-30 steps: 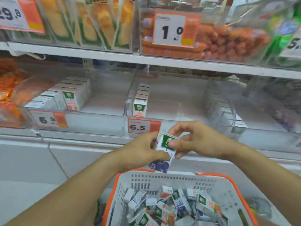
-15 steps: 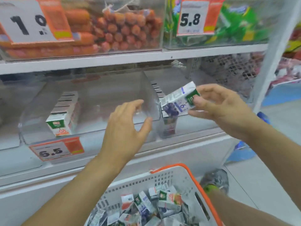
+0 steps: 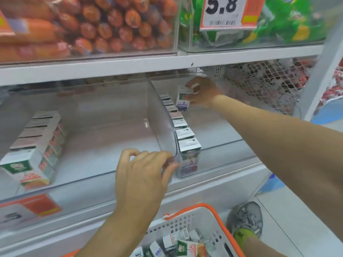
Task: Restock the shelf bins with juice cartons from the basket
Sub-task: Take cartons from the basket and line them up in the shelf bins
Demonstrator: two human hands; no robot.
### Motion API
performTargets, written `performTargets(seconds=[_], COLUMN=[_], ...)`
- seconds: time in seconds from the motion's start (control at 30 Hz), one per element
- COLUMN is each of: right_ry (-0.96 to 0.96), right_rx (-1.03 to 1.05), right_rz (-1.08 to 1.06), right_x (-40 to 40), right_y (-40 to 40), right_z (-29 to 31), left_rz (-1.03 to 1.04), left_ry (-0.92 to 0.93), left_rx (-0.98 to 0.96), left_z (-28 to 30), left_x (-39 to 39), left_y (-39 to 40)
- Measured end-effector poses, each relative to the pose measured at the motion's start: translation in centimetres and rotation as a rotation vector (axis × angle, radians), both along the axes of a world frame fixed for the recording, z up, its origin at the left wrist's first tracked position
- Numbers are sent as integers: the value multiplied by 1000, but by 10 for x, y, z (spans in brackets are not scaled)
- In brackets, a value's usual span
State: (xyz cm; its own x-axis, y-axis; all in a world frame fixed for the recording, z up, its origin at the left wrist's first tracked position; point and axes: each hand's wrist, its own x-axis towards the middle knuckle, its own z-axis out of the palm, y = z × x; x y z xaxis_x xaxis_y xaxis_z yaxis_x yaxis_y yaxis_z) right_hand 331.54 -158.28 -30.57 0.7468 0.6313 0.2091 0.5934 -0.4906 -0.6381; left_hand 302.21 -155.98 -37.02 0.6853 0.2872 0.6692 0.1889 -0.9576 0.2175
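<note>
Head view: motion blur smears most labels, and my right hand (image 3: 201, 93) covers the top and far side of the small white-and-purple juice carton (image 3: 182, 102) it grips, so only its green-cornered face and a purple "6" show. The white plastic basket with the orange rim (image 3: 207, 222) is cut off at the bottom edge, the cartons inside it a jumble. The price tag at lower left (orange and white) is unreadable.

The carton stands roughly upright, long axis vertical and tipped a little, printed face toward me. It hangs deep in the right-hand clear plastic shelf bin (image 3: 219, 160), just beside the back end of the single row of matching cartons (image 3: 182, 134) running along the bin's left wall.

My right arm reaches far forward, fingers and thumb curled round the carton. My left hand (image 3: 143, 175) is low and near, fingers loosely bent, holding nothing, fingertips at the bins' front corner.
</note>
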Motion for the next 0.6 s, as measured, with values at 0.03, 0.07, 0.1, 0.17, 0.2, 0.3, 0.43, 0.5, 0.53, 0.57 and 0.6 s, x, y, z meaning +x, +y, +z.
performTargets(seconds=[0.03,0.07,0.1,0.17,0.2,0.3,0.43,0.5,0.53,0.57,0.6], right_ry=[12,33,46,82,103,156,50,21,36,63,85], right_rx=[-16,-15,-5,25,38,62,144,223,253,278,293], right_rz=[14,20,11,-13,-21,-40,-42,-4,21,47,66], right_x=[5,8,12,15,14,6,-29,-63,-82,-100,-119], right_y=[9,17,24,31,31,19,-32,-69,-89,-108,-126], right_z=[-6,-12,-20,-33,-36,-32,-1,9,11,10,7], left_rz=[-4,-5,-4,2,5,-9,-30,-15,-19,-33,-51], left_ry=[2,4,6,4,-1,-4,9,14,1,-30,-69], left_rx=[-3,-2,4,16,26,61,81,-4,-76,-132,-147], left_z=[-1,-1,-2,-3,-4,-4,-3,-2,0,3,7], left_x=[0,0,0,0,0,-1,-7,-12,-16,-21,-26], left_y=[0,1,2,3,3,3,5,3,0,-3,-9])
